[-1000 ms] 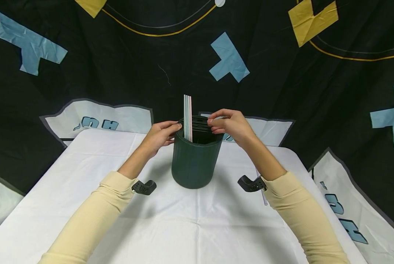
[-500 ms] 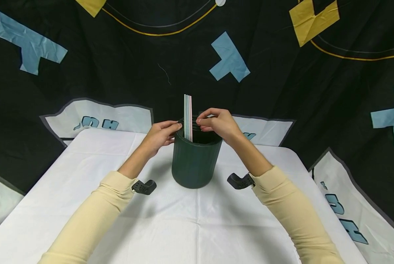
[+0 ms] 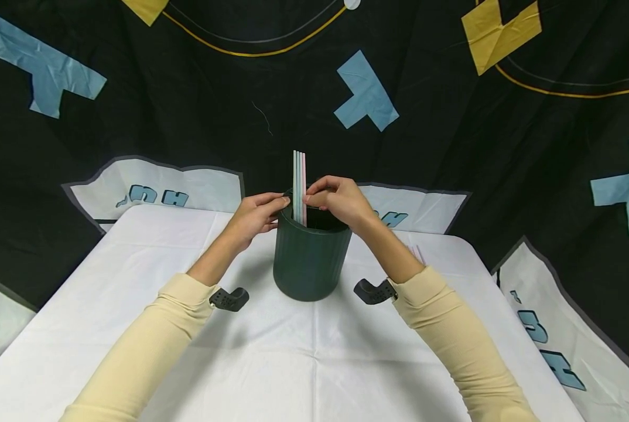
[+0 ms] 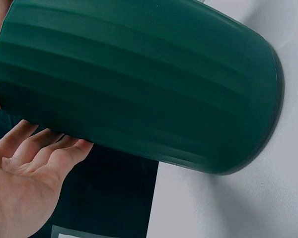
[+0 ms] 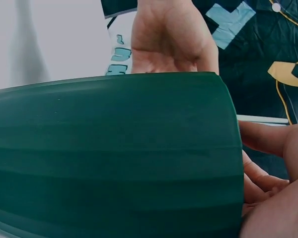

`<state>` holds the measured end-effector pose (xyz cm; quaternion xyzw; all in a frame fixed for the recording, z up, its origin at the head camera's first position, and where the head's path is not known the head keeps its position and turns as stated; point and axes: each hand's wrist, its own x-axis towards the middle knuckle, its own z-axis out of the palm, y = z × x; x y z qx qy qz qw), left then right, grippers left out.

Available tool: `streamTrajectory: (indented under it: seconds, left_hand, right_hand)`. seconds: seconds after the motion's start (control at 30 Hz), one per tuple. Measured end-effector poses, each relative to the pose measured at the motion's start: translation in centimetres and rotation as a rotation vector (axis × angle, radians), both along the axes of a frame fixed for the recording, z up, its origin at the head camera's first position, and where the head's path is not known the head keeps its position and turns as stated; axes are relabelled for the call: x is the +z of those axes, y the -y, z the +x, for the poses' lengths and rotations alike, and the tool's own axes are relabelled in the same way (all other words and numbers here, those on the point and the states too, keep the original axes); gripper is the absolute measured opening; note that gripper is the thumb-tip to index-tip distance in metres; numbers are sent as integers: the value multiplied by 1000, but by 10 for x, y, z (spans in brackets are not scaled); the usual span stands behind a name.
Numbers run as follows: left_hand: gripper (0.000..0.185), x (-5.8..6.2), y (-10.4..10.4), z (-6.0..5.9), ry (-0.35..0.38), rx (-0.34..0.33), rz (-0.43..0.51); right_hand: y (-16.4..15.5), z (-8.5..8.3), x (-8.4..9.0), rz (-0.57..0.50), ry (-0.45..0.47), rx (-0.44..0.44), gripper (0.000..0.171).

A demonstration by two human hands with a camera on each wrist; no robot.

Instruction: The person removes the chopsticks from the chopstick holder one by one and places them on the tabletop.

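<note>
1. Near the counter's far edge stands a green ribbed holder; left hand grips its rim
2. Right hand pinches pastel straws standing inside
3. Straws look light, bendable; best held mid-length, gently

2 long cream ribbed sleeves; a black perforated camera mount at each wrist; bare hands.
</note>
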<state>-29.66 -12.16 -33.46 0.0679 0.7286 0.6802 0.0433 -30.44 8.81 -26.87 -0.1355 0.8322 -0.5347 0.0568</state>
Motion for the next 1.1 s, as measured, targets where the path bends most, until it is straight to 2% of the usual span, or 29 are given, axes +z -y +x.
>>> streamTrajectory:
  seconds: [0.4,0.8,1.1]
  left_hand:
    - [49,1,0,1,0,3,-6]
    - [50,1,-1,1,0,6,-9]
    - [50,2,-1,2,2,14,-13]
  right_hand:
    - [3,2,-5,-8,-50,-6,13]
    - [-1,2,-1,-18,-46,-35,11]
    - [-17,3,12,-170,15,-57,17]
